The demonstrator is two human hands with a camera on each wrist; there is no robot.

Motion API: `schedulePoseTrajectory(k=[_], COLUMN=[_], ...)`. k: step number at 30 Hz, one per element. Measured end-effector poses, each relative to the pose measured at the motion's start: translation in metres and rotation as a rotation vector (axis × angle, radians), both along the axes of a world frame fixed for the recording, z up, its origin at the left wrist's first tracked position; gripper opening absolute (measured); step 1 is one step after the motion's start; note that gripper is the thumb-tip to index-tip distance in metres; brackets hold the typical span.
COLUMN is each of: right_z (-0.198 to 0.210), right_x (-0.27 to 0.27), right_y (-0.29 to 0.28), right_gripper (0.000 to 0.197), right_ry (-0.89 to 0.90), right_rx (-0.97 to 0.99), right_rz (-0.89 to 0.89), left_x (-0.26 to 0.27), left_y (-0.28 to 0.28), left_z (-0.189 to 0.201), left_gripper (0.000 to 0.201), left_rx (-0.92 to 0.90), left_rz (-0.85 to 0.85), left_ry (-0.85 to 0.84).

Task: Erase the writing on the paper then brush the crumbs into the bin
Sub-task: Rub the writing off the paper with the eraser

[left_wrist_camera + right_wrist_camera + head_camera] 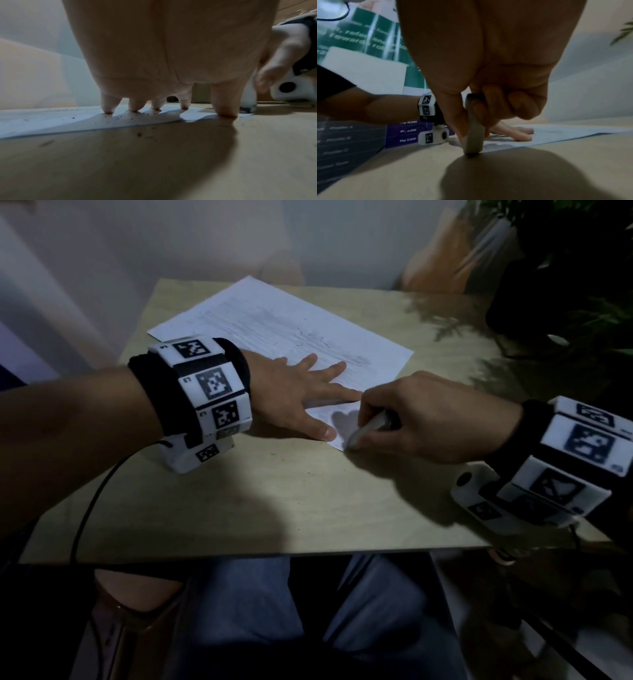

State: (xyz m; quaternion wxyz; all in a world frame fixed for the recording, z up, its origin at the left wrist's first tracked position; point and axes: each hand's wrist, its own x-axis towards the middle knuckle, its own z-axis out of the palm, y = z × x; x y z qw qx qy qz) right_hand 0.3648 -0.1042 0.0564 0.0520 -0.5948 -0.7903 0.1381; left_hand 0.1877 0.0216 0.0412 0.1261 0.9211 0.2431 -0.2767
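Observation:
A white sheet of paper (274, 320) with faint pencil marks lies at an angle on the wooden table (239, 501). My left hand (301, 392) lies flat on the paper's near part, fingers spread and pressing it down; the fingertips (109, 111) touch the sheet (51, 121). My right hand (411, 419) grips a grey-white eraser (368, 428), whose tip sits on the paper's near corner. From the right wrist the eraser (474, 134) stands upright, pinched between thumb and fingers, its dark end touching the paper's edge (556, 134). Dark crumbs (118, 118) dot the sheet. No bin shows.
Potted plant leaves (582, 268) and an orange bag (445, 258) stand at the back right. Small crumbs (139, 134) lie on the bare table in front of the paper. My knees (308, 611) are under the table's near edge. A cable (92, 508) hangs from my left wrist.

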Motion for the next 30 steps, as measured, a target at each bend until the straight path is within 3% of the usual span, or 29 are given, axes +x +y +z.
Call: schedulePoseTrajectory(k=[3,8,12,16,20,26,30], right_z=[-0.005,-0.003,-0.005,-0.009,-0.005,-0.003,-0.004], right_x=[0.008,-0.005,0.005,-0.002,0.011,-0.005,0.008], right_y=[0.008,0.000,0.013,0.011,0.026,0.012,0.023], right_gripper=[0.022,0.025,0.021,0.020,0.024,0.030,0.026], right_ry=[-0.126,0.021,-0.104,-0.011,-0.126,0.012,-0.183], right_rx=[0.128,0.029,0.104,0.034,0.088,-0.037,0.096], right_rz=[-0.103,0.016,-0.076,-0.004,-0.158,0.009,-0.130], left_x=[0.001,-0.002,0.001,-0.001,-0.001,-0.001,-0.001], left_y=[-0.001,0.002,0.000,0.002,0.003,0.003,0.002], left_z=[-0.001,-0.001,0.001,0.002,0.000,0.000,0.000], left_gripper=[0.081,0.085,0.085,0.087,0.088,0.086,0.088], left_rx=[0.028,-0.013,0.014,-0.025,-0.005,-0.032,-0.014], left_rz=[-0.006,0.008,-0.004,-0.002,-0.001,0.008,0.011], left_ry=[0.009,-0.018,0.013,0.001,0.004,-0.025,-0.012])
